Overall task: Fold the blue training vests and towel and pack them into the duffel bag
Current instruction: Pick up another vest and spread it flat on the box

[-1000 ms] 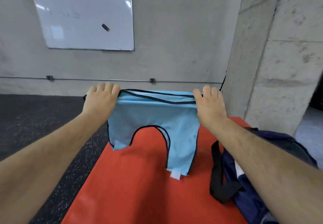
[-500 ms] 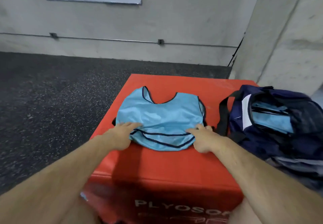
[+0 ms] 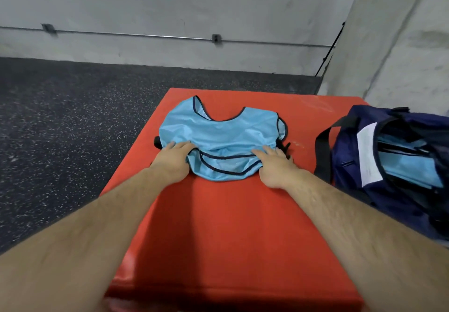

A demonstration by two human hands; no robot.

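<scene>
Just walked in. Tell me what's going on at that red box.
A person is working on a light blue training vest that lies spread on top of the red box, with its neck opening pointing away from them. The left hand and right hand rest on either side of its bunched near hem, fingers laid on the cloth. To the right, the navy duffel bag sits open with light blue fabric already inside.

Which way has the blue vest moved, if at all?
Yes, downward. The vest hung above the red box a second ago; now it lies flat on its top, under the left hand and right hand.
</scene>
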